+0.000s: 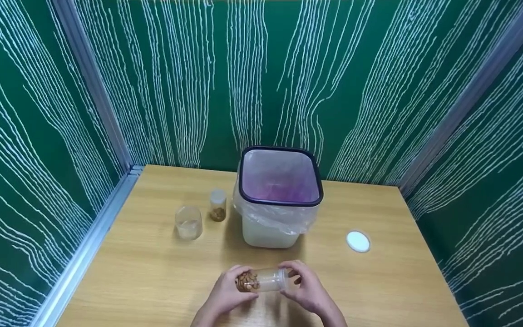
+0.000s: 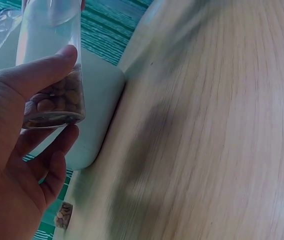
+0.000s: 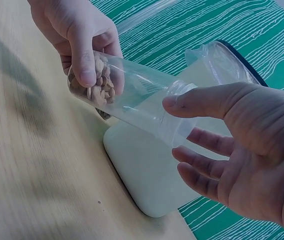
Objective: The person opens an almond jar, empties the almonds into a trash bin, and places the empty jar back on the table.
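Note:
My left hand (image 1: pixel 227 293) grips the base of a clear plastic jar (image 1: pixel 268 280), thumb on one side and fingers on the other. Brown nut-like pieces (image 3: pixel 102 85) are gathered at that end. The jar lies nearly sideways above the table, its translucent ribbed end (image 3: pixel 179 117) pointing right. Around that end, my right hand (image 1: pixel 307 288) has its thumb and curled fingers. In the right wrist view, the thumb tip is at the rim and the other fingertips are just below it. The jar's upper half shows only clear wall.
Behind the hands stands a white bin (image 1: pixel 268 231) with a dark rim and plastic liner. To its left are a small jar (image 1: pixel 218 206) with brown pieces and a clear cup (image 1: pixel 189 223). A white round disc (image 1: pixel 358 241) lies right on the wooden table (image 1: pixel 393 281).

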